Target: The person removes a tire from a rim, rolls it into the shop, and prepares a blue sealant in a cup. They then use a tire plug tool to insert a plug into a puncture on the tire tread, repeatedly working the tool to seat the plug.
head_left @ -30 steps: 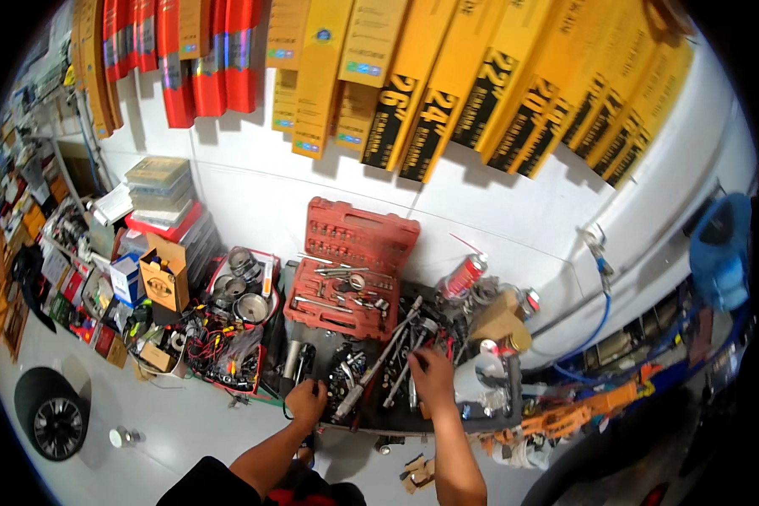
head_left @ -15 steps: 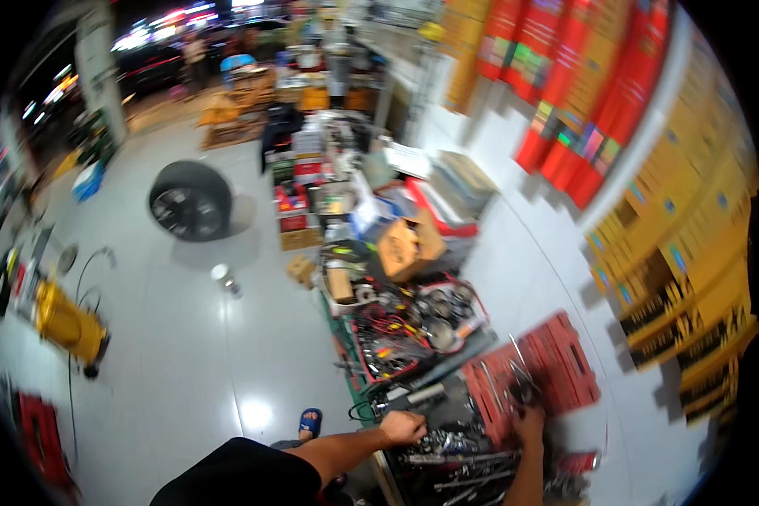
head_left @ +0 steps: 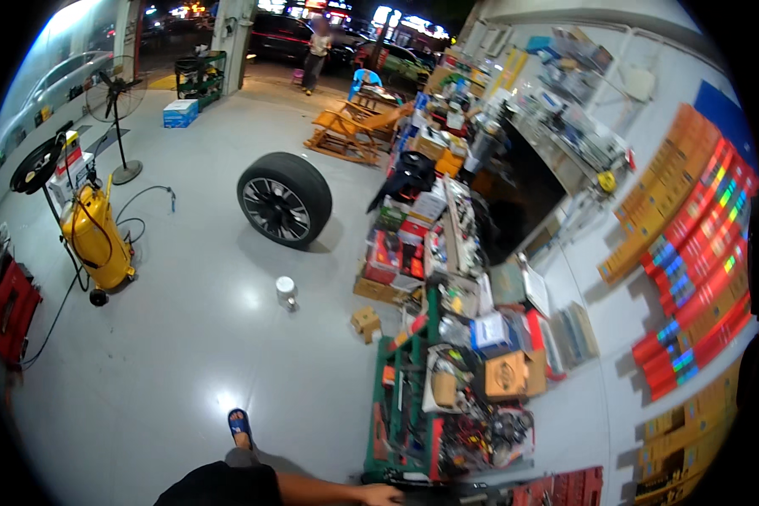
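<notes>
My left hand [head_left: 379, 493] is at the bottom centre, over the dark end of the workbench, left of the red plastic tool case [head_left: 565, 487]; its fingers are partly cut off by the frame, so what it holds is unclear. My right hand is out of view. Beyond that hand, a green rack [head_left: 386, 379] carries trays of tools and cables [head_left: 476, 434], a tan open cardboard box [head_left: 510, 375] and mixed cartons. My foot [head_left: 240, 426] in a blue sandal is on the grey floor at the lower centre.
A wheel [head_left: 285, 199] stands on the floor beside a small canister [head_left: 286, 293]. Left are a yellow wheeled tank [head_left: 97, 240] with hoses, a fan [head_left: 116, 105] and red case [head_left: 8, 308]. Rocking chairs [head_left: 343, 133] and a person [head_left: 316, 55] are farther back. Long boxes [head_left: 683, 253] line the right wall.
The view has swung left toward the open shop front and floor. The tool case has slipped to the lower edge, and my right hand has left the picture.
</notes>
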The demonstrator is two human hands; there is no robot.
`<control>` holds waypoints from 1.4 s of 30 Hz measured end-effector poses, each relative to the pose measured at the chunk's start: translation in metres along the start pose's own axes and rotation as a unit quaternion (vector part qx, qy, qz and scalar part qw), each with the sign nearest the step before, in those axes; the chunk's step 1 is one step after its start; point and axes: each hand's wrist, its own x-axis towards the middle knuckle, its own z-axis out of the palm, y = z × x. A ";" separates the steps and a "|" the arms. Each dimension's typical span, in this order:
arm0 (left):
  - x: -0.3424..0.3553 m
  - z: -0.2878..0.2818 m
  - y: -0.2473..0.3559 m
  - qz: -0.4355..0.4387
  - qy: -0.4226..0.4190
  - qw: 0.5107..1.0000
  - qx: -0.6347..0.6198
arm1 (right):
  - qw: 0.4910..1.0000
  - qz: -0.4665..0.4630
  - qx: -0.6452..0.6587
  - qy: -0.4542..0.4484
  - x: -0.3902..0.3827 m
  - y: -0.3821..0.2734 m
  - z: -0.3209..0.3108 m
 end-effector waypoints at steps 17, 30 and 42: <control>-0.540 -0.420 -0.101 -0.425 0.037 0.900 -0.086 | 0.736 -0.036 -0.020 -0.676 0.003 -0.383 0.562; -0.410 -0.879 0.076 -0.603 0.036 0.771 -0.201 | 0.564 -0.068 0.034 -0.822 0.198 -0.682 0.679; -0.312 -1.180 -0.394 -0.295 -0.363 0.849 0.244 | 0.815 0.297 0.032 -0.496 0.194 -0.628 0.985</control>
